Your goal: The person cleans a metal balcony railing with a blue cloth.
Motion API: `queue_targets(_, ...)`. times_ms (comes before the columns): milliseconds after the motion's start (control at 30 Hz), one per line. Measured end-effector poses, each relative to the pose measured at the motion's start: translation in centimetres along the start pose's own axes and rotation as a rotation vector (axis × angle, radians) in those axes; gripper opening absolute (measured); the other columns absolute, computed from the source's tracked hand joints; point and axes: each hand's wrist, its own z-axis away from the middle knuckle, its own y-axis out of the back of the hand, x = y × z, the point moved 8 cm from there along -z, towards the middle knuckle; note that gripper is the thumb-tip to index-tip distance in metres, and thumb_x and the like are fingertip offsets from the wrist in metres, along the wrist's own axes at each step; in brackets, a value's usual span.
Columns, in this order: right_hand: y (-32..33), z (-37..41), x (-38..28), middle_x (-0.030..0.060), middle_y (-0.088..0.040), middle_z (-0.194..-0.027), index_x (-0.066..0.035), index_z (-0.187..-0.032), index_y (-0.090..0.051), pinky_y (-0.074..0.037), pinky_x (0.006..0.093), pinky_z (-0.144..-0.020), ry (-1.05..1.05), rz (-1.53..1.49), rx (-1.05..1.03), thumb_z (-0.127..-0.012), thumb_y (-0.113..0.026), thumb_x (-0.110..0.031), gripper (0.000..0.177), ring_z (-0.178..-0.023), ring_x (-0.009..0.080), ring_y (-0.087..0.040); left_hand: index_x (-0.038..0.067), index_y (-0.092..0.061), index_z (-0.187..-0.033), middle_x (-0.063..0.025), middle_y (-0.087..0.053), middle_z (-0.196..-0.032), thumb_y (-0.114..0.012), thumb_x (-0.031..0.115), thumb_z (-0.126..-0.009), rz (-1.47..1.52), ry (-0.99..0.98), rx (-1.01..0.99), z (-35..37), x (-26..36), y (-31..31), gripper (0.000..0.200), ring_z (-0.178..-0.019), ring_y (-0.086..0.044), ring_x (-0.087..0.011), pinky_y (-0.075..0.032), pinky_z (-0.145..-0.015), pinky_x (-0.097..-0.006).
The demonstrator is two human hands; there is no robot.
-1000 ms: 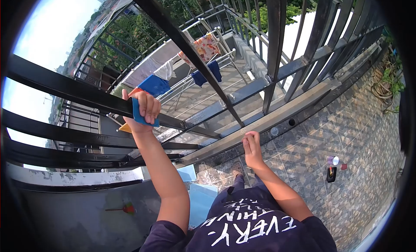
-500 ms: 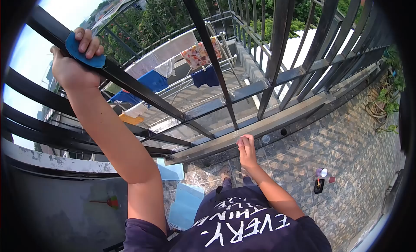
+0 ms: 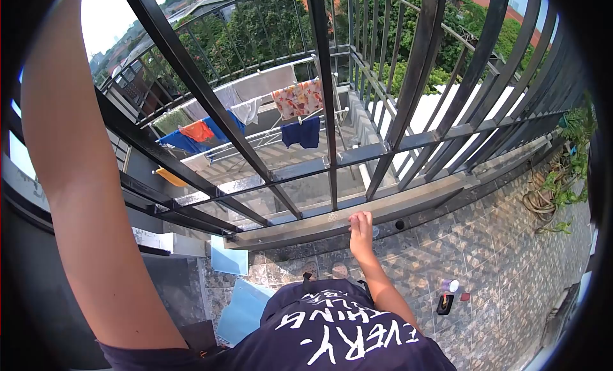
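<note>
My left arm reaches up along the left side, and its hand is out of view beyond the top edge. My right hand (image 3: 361, 230) hangs in front of the low ledge (image 3: 306, 228) at the foot of the black metal railing (image 3: 357, 155). Its fingers are curled together; whether they hold anything is too small to tell. The blue sheet seen earlier under my left hand is not visible now.
Beyond the bars stands a white drying rack (image 3: 268, 136) with clothes. Light blue sheets (image 3: 246, 307) lie on the tiled floor (image 3: 491, 243) by my feet. A black tray (image 3: 445, 304), a white-topped container (image 3: 453, 285) and a potted plant (image 3: 568, 173) are to the right.
My left hand has gone up out of view, with the arm now higher and further left. The view has shifted. My right hand stays near the ledge with its fingers curled.
</note>
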Motion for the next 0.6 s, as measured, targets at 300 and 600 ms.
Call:
queue_targets(300, -0.1, 2.8, 2.5, 0.0113, -0.049, -0.099, -0.002, -0.095, -0.058, -0.048, 0.0333, -0.065, -0.080, 0.042, 0.036, -0.108, -0.045, -0.029, 0.032, -0.067, 0.0190, -0.054, 0.009, -0.043, -0.085, 0.0029, -0.037, -0.070, -0.028, 0.022, -0.102, 0.006, 0.054, 0.138, 10.0, -9.3, 1.5, 0.026, -0.060, -0.033, -0.0086, -0.031, -0.058, -0.0264)
queue_targets(600, -0.6, 0.5, 0.7, 0.0120, -0.050, -0.098, -0.002, -0.094, -0.059, -0.050, 0.0331, -0.065, -0.046, 0.001, 0.039, -0.108, -0.044, -0.032, 0.035, -0.073, 0.0224, -0.056, 0.009, -0.047, -0.089, 0.0025, -0.038, -0.070, -0.023, 0.029, -0.101, -0.070, -0.011, 0.218, 12.4, -10.8, 0.9, 0.034, -0.060, -0.035, -0.0095, -0.032, -0.059, -0.0275)
